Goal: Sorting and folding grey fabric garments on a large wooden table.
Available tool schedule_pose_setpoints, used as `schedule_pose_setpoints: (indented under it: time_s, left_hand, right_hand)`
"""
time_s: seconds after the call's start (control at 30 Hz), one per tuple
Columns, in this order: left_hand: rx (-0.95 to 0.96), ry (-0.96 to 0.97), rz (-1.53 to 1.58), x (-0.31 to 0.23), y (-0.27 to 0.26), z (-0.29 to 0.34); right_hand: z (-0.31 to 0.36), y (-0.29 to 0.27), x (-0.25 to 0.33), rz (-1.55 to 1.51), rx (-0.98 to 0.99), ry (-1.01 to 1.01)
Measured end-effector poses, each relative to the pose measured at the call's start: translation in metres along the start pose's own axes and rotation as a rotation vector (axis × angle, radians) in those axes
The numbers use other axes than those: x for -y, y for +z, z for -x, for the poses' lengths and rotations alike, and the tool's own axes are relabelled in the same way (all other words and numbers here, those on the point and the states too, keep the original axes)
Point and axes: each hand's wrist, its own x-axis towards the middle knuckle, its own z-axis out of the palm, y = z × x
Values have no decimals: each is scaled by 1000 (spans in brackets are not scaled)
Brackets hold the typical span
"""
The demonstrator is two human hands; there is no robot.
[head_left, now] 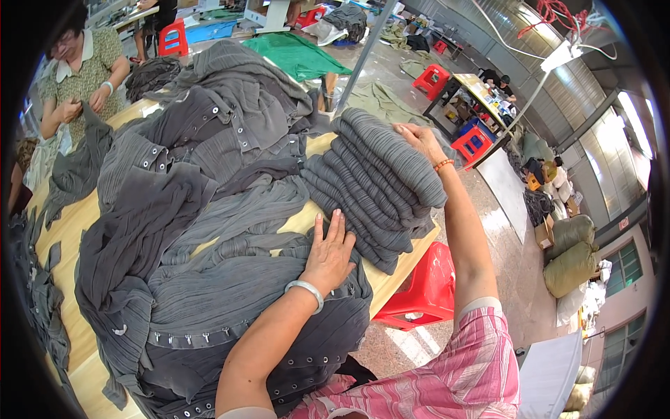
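Note:
A stack of folded dark grey ribbed garments (356,192) stands near the right edge of the wooden table. My right hand (424,145) grips the far right side of the top folded garment (387,150); part of its fingers is hidden. Lying flat with fingers stretched out, my left hand (328,255) rests on loose grey cloth at the stack's near left side. Under and around it spreads a grey crinkled garment (216,293) with a row of metal hooks and eyelets along its bands.
More unfolded grey garments (230,91) are heaped at the table's far side. Across the table (70,262), a person (87,77) handles a grey piece. A red stool (422,293) stands by the right edge. A metal pole (366,52) rises beyond the stack.

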Motion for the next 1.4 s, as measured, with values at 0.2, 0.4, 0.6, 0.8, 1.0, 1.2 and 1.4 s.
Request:
schedule_pose_setpoints:
  time_s: [0.2, 0.4, 0.6, 0.8, 1.0, 1.2, 1.4]
  left_hand:
    - [-164, 30, 194, 5, 0, -2]
    - [-140, -13, 173, 2, -7, -7]
    - [-122, -87, 149, -3, -8, -12]
    - [-51, -204, -24, -20, -14, -20]
    - [-253, -117, -520, -29, -20, -24]
    - [-218, 38, -470, -14, -32, -35]
    - [-111, 92, -454, -14, -52, -39]
  right_hand:
    - [0, 2, -3, 22, 0, -46]
    - [0, 1, -2, 40, -9, -33]
    - [0, 1, 3, 70, -17, -18]
    - [-2, 4, -5, 86, -23, -27]
    - [2, 3, -5, 97, -31, -77]
    - [1, 5, 0, 100, -23, -53]
    - [1, 3, 1, 92, -36, -69]
